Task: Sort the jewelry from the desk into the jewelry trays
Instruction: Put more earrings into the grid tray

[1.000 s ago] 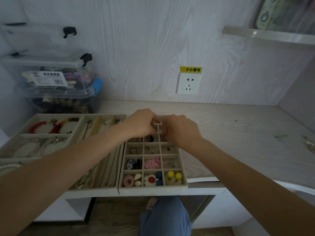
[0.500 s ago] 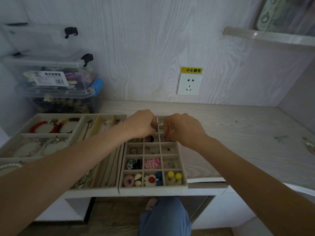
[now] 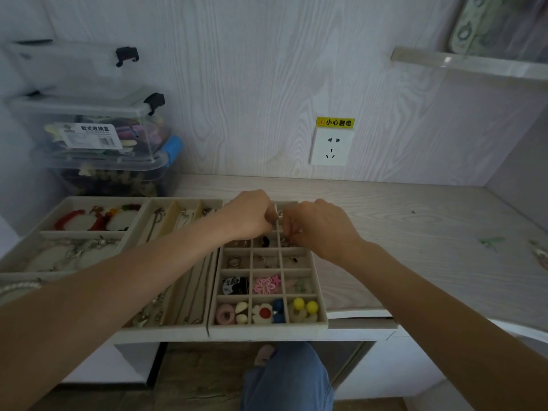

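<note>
Three beige jewelry trays sit side by side at the desk's front left. The grid tray (image 3: 267, 328) holds earrings, rings and coloured charms in small compartments. My left hand (image 3: 249, 215) and my right hand (image 3: 320, 229) meet over its far rows, fingers curled, and both pinch a small silvery piece (image 3: 280, 215) too small to identify. The long-slot tray (image 3: 166, 326) holds necklaces, and the bracelet tray (image 3: 44, 232) holds red and pale bracelets. A small green piece (image 3: 490, 242) and another piece (image 3: 538, 253) lie on the desk at the right.
Stacked clear storage boxes (image 3: 98, 137) stand against the wall at the back left. A wall socket (image 3: 330, 146) is behind the hands, and a shelf (image 3: 462, 63) juts out at the upper right. My knee in jeans (image 3: 284, 378) shows below the desk edge.
Both hands stayed together over the far rows of the grid tray. The right hand's fingers have dipped slightly toward a compartment.
</note>
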Motion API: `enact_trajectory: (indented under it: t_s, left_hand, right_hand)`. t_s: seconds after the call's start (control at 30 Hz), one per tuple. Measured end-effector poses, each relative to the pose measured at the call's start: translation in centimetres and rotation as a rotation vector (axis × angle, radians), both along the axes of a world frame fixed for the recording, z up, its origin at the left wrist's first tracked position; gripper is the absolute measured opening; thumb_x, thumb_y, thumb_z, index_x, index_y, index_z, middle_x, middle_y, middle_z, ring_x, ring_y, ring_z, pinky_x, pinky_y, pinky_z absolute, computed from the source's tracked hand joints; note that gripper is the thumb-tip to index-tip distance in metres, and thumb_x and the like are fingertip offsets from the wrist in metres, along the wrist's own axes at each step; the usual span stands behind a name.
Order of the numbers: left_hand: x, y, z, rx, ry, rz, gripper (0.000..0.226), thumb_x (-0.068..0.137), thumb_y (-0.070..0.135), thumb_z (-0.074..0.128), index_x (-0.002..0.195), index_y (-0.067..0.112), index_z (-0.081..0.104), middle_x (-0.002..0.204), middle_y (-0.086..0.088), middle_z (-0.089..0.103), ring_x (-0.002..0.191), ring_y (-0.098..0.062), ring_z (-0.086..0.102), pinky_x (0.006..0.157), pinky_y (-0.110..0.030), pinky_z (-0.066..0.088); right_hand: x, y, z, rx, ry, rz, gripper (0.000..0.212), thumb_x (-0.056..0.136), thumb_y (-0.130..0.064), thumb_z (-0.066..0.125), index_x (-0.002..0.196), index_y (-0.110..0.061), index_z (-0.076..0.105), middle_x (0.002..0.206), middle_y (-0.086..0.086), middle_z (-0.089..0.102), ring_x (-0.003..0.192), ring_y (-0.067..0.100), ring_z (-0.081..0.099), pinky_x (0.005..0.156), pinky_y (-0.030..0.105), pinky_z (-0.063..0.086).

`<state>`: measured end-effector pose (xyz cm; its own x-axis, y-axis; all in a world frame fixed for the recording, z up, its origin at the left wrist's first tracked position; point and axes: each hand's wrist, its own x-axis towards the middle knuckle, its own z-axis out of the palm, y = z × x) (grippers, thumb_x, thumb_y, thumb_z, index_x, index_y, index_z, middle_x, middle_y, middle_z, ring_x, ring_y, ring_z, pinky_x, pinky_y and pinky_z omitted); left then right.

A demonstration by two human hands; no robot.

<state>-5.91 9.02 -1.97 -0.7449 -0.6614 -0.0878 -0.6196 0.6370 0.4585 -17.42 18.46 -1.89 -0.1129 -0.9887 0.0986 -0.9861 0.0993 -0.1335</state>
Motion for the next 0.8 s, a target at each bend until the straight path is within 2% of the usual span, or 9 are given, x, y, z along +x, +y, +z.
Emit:
enact_trajectory:
  t_s: [0.1, 0.27, 0.43, 0.57, 0.7, 0.8]
  left_hand:
    - [0.02, 0.31, 0.33, -0.011, 0.002, -0.009, 0.025, 0.087, 0.007, 0.058, 0.109, 0.007, 0.070, 0.111, -0.009, 0.067, 0.099, -0.019, 0.062, 0.082, -0.027, 0.048]
    - [0.12, 0.57, 0.75, -0.016, 0.012, -0.019, 0.030, 0.089, 0.008, 0.058, 0.118, 0.012, 0.065, 0.121, -0.002, 0.064, 0.101, -0.010, 0.058, 0.078, -0.016, 0.040]
    - [0.26, 0.56, 0.81, -0.022, 0.010, -0.015, 0.029, 0.089, 0.008, 0.058, 0.117, 0.012, 0.066, 0.119, 0.000, 0.064, 0.091, -0.006, 0.054, 0.076, -0.016, 0.039]
    - [0.24, 0.46, 0.64, -0.019, 0.002, -0.007, 0.022, 0.088, 0.008, 0.058, 0.106, 0.005, 0.071, 0.109, -0.008, 0.068, 0.088, -0.016, 0.061, 0.064, -0.019, 0.043]
    - [0.22, 0.70, 0.94, -0.029, 0.003, -0.021, 0.026, 0.089, 0.008, 0.057, 0.113, 0.012, 0.068, 0.115, -0.002, 0.066, 0.088, -0.009, 0.056, 0.071, -0.018, 0.043]
    - [0.28, 0.74, 1.04, -0.020, 0.007, -0.020, 0.028, 0.089, 0.006, 0.057, 0.114, 0.012, 0.067, 0.117, -0.003, 0.066, 0.086, -0.007, 0.054, 0.068, -0.015, 0.040]
  right_hand:
    - [0.01, -0.12, -0.17, 0.007, -0.008, -0.005, 0.015, 0.085, -0.012, 0.058, 0.091, -0.023, 0.065, 0.093, -0.002, 0.070, 0.088, 0.018, 0.062, 0.068, 0.024, 0.043]
    - [-0.05, 0.05, -0.33, -0.018, -0.020, -0.016, 0.013, 0.086, -0.013, 0.060, 0.091, -0.024, 0.065, 0.093, -0.003, 0.070, 0.088, 0.017, 0.063, 0.070, 0.026, 0.046]
    - [0.14, 0.01, -0.54, -0.042, -0.036, -0.035, 0.014, 0.086, -0.014, 0.059, 0.092, -0.025, 0.066, 0.098, -0.001, 0.069, 0.093, 0.018, 0.061, 0.074, 0.027, 0.047]
    - [0.32, -0.07, -0.67, -0.037, -0.054, -0.027, 0.014, 0.087, -0.013, 0.057, 0.093, -0.023, 0.066, 0.098, 0.000, 0.069, 0.091, 0.019, 0.062, 0.077, 0.032, 0.052]
    - [0.28, -0.23, -0.74, -0.041, -0.080, -0.033, 0.011, 0.086, -0.014, 0.060, 0.090, -0.023, 0.065, 0.096, 0.000, 0.070, 0.090, 0.018, 0.063, 0.077, 0.033, 0.053]
    - [0.28, -0.32, -0.75, -0.020, -0.132, -0.046, 0.011, 0.083, -0.013, 0.062, 0.086, -0.023, 0.065, 0.093, 0.000, 0.070, 0.089, 0.017, 0.064, 0.077, 0.033, 0.053]
